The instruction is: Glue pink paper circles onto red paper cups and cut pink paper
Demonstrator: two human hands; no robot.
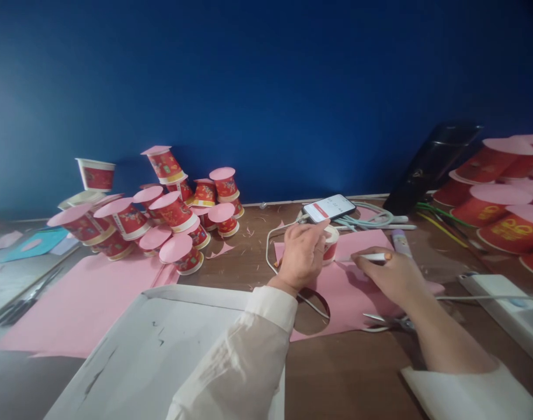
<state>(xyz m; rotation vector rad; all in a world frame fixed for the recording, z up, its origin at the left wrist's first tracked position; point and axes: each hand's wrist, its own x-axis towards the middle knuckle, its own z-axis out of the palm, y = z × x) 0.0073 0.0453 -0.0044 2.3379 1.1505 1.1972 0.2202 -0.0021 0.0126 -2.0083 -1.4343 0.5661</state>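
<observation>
My left hand (301,254) is wrapped over a red and white paper cup (330,245) that stands on a pink paper sheet (349,291). Much of the cup is hidden behind my fingers. In my right hand (391,274) is a white pen (374,256), its tip toward the paper close to the cup's rim. A round hole is cut out of the sheet's lower left. Scissors (389,321) lie partly under my right forearm, at the sheet's edge.
Several red cups topped with pink paper (174,210) are stacked at left. More red cups (507,204) stand at right by a dark bottle (428,166). A phone (330,208), cables (371,216), a glue stick (401,242) and a power strip (507,309) surround the paper.
</observation>
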